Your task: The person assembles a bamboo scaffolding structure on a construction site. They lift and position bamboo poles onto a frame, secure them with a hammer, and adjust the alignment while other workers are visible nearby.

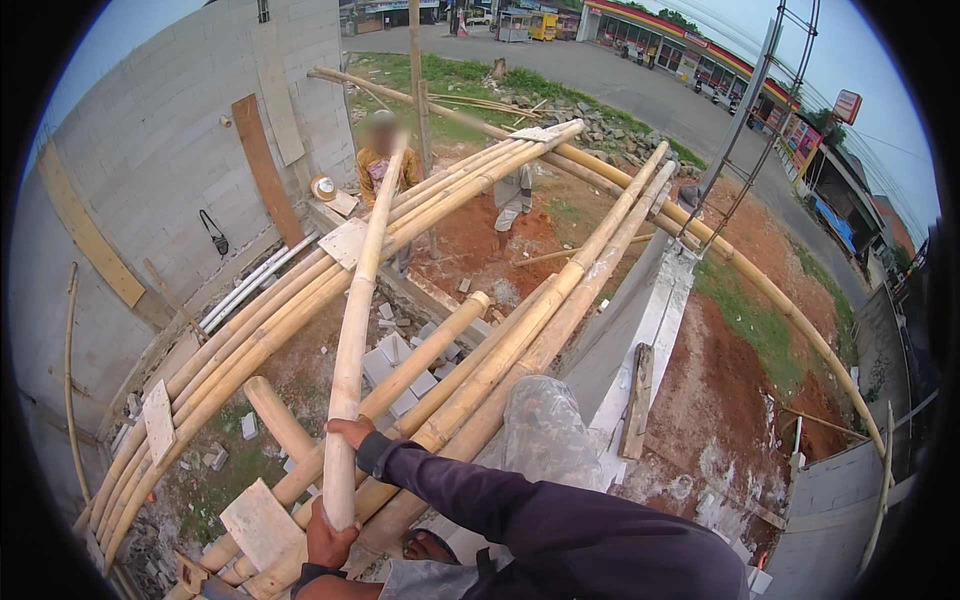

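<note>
A long, thick bamboo pole [356, 310] slants away from me, its near end low in front of my body and its far end near a person [378, 170] in a yellow top below. My left hand [330, 540] is wrapped round the near end. Farther up the same pole my right hand [350, 432], in a dark purple sleeve, closes round it. The pole crosses over a row of bamboo poles [270, 325] laid side by side. Close to my left hand a pale square board [262, 525] lies across other bamboo. My sandaled foot [430, 547] shows below my arm.
More bamboo beams [560, 310] run away at the right, beside a block wall top [650, 330] with a wood plank [636, 400]. Steel rebar [745, 130] rises there. Far below lie rubble and white blocks [390, 365]. A grey block wall [150, 150] stands left. Another person [512, 195] is partly hidden.
</note>
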`<state>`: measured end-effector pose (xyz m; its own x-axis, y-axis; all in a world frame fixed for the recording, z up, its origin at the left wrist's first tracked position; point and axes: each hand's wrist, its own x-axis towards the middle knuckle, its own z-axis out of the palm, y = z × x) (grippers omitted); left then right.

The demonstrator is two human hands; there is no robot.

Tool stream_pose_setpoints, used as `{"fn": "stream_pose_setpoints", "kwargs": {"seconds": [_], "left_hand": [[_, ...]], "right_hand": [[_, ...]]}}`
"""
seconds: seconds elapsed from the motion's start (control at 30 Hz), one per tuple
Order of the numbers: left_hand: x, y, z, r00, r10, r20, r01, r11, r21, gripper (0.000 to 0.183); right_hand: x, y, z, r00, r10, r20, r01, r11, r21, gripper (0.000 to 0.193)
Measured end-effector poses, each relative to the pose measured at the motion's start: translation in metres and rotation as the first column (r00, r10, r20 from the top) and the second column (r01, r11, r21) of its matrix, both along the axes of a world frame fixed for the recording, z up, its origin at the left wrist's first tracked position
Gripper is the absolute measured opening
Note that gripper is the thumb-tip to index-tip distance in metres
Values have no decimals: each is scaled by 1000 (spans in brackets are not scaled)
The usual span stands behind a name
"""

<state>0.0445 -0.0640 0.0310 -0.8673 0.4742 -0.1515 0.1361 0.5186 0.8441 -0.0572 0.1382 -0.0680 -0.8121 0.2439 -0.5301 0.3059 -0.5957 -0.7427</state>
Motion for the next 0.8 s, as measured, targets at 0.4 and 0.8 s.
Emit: {"fn": "stream_pose_setpoints", "kwargs": {"seconds": [0.4, 0.8], "left_hand": [[-20, -19, -5, 984, -89, -151, 54, 973, -224, 76], [-108, 13, -2, 827, -477, -299, 350, 852, -390, 79]], "right_hand": [[40, 4, 14, 978, -179, -108, 138, 940, -312, 36], [37, 48, -1, 907, -420, -24, 357, 798, -485, 43]]}}
